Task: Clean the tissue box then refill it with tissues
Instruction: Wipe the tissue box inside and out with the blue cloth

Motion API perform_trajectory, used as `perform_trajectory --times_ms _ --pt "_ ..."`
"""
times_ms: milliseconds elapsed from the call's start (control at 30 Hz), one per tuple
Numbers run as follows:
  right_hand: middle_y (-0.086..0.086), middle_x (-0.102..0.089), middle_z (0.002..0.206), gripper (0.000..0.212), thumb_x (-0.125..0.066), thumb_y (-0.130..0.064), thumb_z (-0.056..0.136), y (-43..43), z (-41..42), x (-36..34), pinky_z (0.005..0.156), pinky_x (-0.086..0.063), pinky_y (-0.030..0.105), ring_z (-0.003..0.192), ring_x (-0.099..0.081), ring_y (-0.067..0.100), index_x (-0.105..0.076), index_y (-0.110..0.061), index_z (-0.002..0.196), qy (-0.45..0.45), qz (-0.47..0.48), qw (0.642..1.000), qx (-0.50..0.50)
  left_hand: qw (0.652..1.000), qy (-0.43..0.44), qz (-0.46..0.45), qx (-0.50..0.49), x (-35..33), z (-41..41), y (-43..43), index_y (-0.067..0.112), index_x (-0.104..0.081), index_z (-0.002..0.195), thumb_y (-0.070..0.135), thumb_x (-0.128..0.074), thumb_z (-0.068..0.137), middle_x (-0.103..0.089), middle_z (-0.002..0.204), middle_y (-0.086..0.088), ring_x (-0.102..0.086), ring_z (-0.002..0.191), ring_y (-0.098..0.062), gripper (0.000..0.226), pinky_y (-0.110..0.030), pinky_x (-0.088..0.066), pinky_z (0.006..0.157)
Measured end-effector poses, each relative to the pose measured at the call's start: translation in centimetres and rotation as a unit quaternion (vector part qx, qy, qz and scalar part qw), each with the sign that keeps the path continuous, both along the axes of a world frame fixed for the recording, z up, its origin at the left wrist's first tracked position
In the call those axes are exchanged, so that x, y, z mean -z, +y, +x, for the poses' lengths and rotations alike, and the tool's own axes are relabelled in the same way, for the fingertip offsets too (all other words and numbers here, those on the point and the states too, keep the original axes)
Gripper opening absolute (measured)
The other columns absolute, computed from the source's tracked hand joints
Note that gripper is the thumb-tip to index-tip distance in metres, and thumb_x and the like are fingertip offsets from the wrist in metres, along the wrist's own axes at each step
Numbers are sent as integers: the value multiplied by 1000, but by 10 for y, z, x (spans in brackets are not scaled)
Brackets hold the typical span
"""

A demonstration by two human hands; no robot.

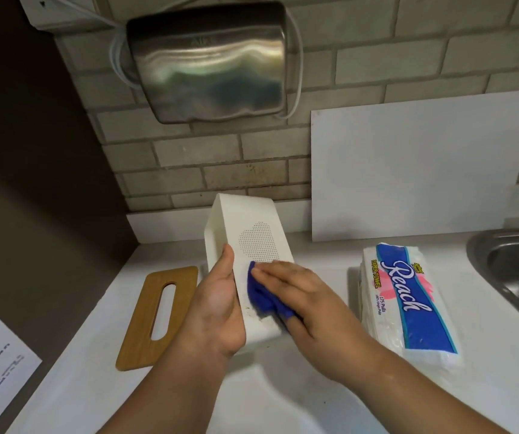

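At frame centre, the tissue box (251, 227) stands tilted, its near end low by the counter (283, 396). Its long axis runs from lower centre up toward the wall. The open side faces frame left and the perforated face is toward me. The left hand (217, 308) grips the left edge, thumb hooked over the rim. The right hand (302, 296) lies flat, fingers straight, pressing the blue cloth (261, 292) on the lower face. I judge the unwiped face lies up-frame, along the axis. The wooden lid (145, 321) lies left and the paper towel pack (408, 302) right.
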State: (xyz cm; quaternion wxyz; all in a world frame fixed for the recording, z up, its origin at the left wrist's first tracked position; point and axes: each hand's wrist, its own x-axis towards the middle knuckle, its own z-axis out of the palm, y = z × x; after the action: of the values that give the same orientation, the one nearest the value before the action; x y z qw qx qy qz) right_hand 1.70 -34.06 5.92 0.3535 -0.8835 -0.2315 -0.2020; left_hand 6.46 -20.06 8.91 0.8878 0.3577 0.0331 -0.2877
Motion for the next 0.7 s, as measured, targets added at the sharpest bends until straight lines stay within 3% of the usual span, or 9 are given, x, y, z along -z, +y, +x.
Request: perform_trajectory --times_ms 67,167,233,300,367,433,533,700 --pt "-21 -39 144 57 -47 -9 86 0 4 -4 114 -24 22 135 -30 -1 -46 -26 140 6 29 999 23 1000 4 3 6 -1 -1 -1 9 -59 127 57 -36 94 -68 118 -16 -70 95 -31 63 -43 -59 81" --pt "-20 -38 148 54 -41 -20 88 8 -2 -4 115 -25 26 139 -27 1 -44 -29 141 -20 -27 999 -20 999 -15 25 -16 0 4 1 9 -58 128 55 -36 95 -69 118 -16 -70 97 -29 61 -40 -61 78" --pt "-19 -42 146 53 -44 -14 88 3 -3 0 113 -31 30 139 -32 6 -48 -29 138 -42 -57 996 -55 999 -15 33 -8 -2 5 2 9 -59 126 57 -34 95 -68 118 -17 -70 98 -30 63 -42 -57 85" --pt "-17 -47 143 56 -49 -5 84 -6 5 1 110 -35 33 135 -37 8 -53 -26 135 -59 -50 997 -29 1000 -2 24 -3 -3 3 1 7 -58 127 58 -33 95 -67 120 -17 -68 100 -30 66 -44 -54 89" --pt "-17 -48 141 54 -47 -9 84 -3 7 -3 110 -34 31 134 -37 6 -54 -25 135 -48 -29 998 8 1000 1 15 -12 -2 3 -1 6 -59 126 57 -33 95 -69 117 -16 -70 97 -29 64 -41 -58 83" --pt "-16 -47 143 52 -42 -16 86 5 2 -3 113 -30 27 136 -35 6 -52 -25 136 -46 -40 998 -18 999 -4 32 -17 0 7 0 8 -58 127 56 -35 96 -69 116 -16 -71 96 -29 62 -39 -60 78" --pt "-14 -50 141 50 -45 -10 85 -5 -1 0 112 -31 26 134 -38 8 -57 -22 132 -66 -79 991 -81 998 -7 59 -1 -4 7 2 9 -59 126 59 -32 95 -68 119 -17 -69 96 -30 65 -40 -55 86" --pt "-12 -51 140 52 -41 -12 83 -7 4 2 110 -33 28 132 -40 9 -58 -21 131 -77 -35 996 -12 999 -18 31 -13 -7 7 -3 8 -56 130 59 -26 96 -69 115 -18 -70 95 -30 68 -39 -59 81"
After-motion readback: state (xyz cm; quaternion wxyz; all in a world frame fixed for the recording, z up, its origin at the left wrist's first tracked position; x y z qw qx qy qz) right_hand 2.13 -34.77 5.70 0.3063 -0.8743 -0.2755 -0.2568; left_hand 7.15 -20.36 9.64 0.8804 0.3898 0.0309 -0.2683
